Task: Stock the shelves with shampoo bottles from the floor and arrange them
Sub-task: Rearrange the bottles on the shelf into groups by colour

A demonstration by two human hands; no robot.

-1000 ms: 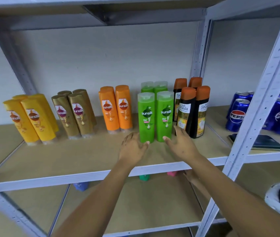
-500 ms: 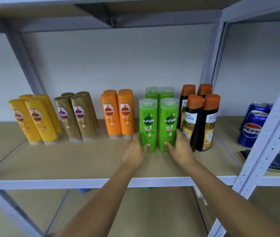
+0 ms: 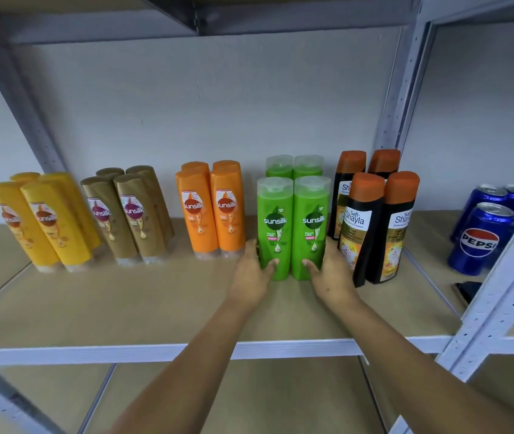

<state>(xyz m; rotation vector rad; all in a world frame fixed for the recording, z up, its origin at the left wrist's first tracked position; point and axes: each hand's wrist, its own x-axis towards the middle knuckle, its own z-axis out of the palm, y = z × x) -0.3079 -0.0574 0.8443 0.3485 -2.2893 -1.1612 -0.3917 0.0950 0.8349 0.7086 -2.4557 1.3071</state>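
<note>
yellow bottles (image 3: 47, 225) 4 | gold bottles (image 3: 124, 214) 4 | orange bottles (image 3: 212, 208) 4 | green bottles (image 3: 293, 220) 4 | black bottles (image 3: 374, 220) 4 | Pepsi cans (image 3: 481, 236) 3
</note>
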